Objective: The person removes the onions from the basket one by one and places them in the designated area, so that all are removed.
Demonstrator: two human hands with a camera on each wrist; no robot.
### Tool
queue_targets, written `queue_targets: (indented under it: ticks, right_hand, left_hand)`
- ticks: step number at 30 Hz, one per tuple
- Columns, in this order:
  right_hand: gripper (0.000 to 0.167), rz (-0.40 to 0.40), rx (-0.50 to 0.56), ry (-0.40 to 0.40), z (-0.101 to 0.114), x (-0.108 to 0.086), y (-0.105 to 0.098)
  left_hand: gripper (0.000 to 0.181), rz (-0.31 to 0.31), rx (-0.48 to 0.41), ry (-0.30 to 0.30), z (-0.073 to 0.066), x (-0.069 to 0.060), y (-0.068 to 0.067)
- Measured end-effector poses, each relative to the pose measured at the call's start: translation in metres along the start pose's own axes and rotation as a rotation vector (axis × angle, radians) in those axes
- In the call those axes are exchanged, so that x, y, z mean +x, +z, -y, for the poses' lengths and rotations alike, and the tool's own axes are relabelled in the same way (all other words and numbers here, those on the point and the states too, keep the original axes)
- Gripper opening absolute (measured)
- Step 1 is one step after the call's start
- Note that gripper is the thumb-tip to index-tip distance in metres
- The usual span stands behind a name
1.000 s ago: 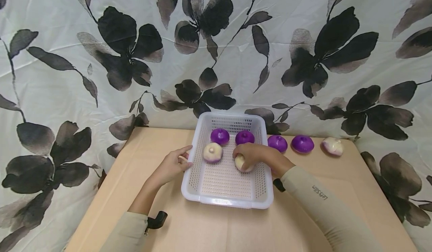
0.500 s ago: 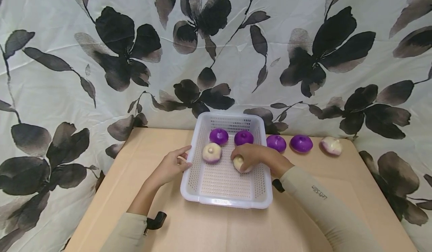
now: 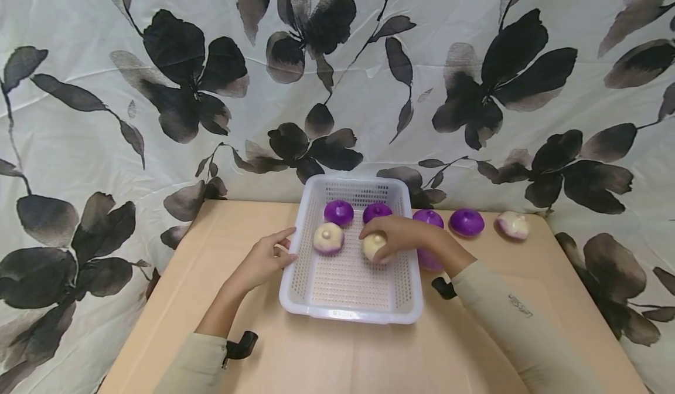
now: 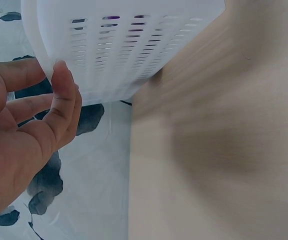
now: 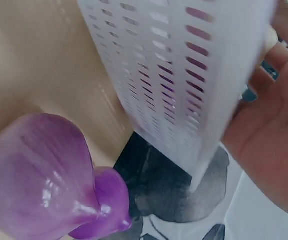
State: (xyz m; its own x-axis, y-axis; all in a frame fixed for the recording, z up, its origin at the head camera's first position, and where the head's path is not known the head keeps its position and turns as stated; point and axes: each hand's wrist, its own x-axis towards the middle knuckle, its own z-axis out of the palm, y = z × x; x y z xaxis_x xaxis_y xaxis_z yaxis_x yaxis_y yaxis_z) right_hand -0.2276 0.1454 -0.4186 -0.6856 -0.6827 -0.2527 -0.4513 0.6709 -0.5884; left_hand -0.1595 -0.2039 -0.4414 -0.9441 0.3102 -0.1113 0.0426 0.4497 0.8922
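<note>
A white perforated plastic basket (image 3: 348,313) stands on the table. My left hand (image 3: 266,260) pinches its left rim between thumb and fingers, as the left wrist view (image 4: 29,107) confirms. Inside the basket, my right hand (image 3: 398,237) grips a pale onion (image 3: 372,245), partly covered by the fingers. Left of it lies another pale onion (image 3: 329,238) with a purple underside. Two purple onions sit toward the basket's back, one on the left (image 3: 338,213) and one on the right (image 3: 377,211), the latter partly behind my right hand.
Right of the basket, a pale purple onion (image 3: 429,260) shows under my right forearm; it looms large in the right wrist view (image 5: 39,175). Along the table's back edge lie a purple onion (image 3: 429,217), another purple onion (image 3: 466,223) and a whitish onion (image 3: 512,226). Floral cloth (image 3: 327,107) hangs behind.
My right hand and the pale onion have shifted slightly toward the back of the basket. The right forearm has moved, uncovering the onion beside the basket. The left hand keeps its hold.
</note>
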Motion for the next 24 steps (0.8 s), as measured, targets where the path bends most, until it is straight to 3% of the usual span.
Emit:
queue_targets:
  ticks: [7,11,19,24]
  right_hand:
    - [0.057,-0.08,0.214,-0.112,-0.007,-0.022,-0.002]
    - [0.058,-0.159,0.262,-0.143,-0.01,-0.036,-0.005]
    - [0.064,-0.276,0.399,-0.122,-0.025,-0.067,-0.011]
    - [0.068,-0.344,0.425,-0.122,-0.038,-0.09,-0.016]
  left_hand:
    - [0.066,0.013,0.005,0.003,0.0,-0.002,-0.001]
    - [0.066,0.015,0.007,0.001,0.0,-0.003,-0.001]
    - [0.066,0.015,0.011,-0.005,-0.001,-0.003,-0.003]
    - [0.066,0.015,0.001,-0.002,-0.001,-0.002,-0.003]
